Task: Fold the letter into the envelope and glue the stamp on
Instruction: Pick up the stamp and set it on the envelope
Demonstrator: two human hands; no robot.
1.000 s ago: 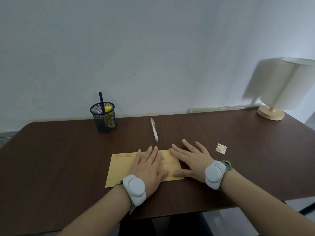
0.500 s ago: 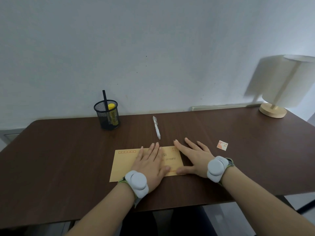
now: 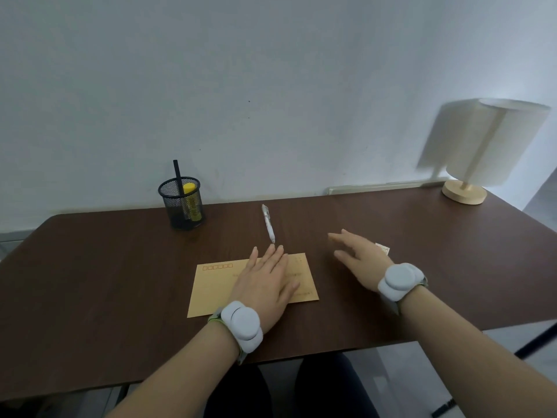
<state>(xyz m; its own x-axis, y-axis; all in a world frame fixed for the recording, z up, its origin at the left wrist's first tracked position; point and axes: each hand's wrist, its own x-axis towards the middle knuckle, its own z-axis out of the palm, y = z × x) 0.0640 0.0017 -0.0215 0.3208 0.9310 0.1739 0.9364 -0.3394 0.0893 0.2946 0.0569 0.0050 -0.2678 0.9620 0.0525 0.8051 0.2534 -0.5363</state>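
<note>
Envelope (image 3: 217,285) lies flat under my left hand (image 3: 265,282), fingers straight, pressing; my right hand (image 3: 358,260) hovers open, holding nothing (stamp (image 3: 382,248) just beyond). I should pinch its edge lightly.

My left hand (image 3: 265,282) lies flat, palm down, fingers (image 3: 275,256) straight and close together, pointing toward twelve o'clock, thumb spread out toward three o'clock. The left forearm runs back from it toward seven o'clock, bare, with a pale grey band (image 3: 242,325) strapped around the wrist. My right hand (image 3: 361,260) sits well apart at about three o'clock from the left one, palm down and blurred, its fingers (image 3: 339,239) straight and slightly spread, aimed toward ten o'clock. I cannot tell whether it touches the table. Its wrist wears a matching grey band (image 3: 399,282), and the bare right forearm stretches away toward five o'clock.
</note>
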